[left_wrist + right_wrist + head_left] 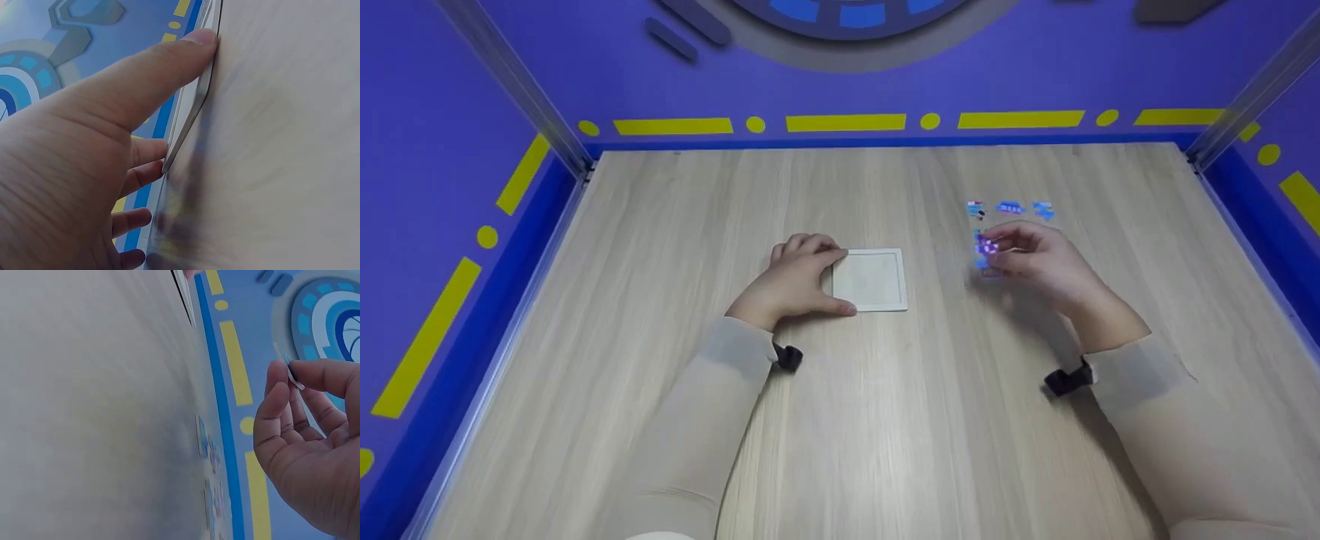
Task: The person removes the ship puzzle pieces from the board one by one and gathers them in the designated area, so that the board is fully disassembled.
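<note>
A shallow white square puzzle tray [867, 280] with a raised rim lies flat on the table. My left hand [795, 283] spans its left side, thumb at the near edge and index finger at the far-left corner; in the left wrist view the thumb presses along the tray's edge [197, 98]. To the right, my right hand [1054, 266] is raised over the table and pinches a small, thin puzzle piece [295, 377] between thumb and fingers. Beyond that hand lie several colourful puzzle pieces [1009, 208], some partly covered by it in the head view.
The wood-grain table [877, 420] is bounded by blue-purple panels [840, 94] with yellow dashes at the back and both sides. Metal posts [536, 97] stand at the back corners. Each wrist wears a small black camera [1069, 379].
</note>
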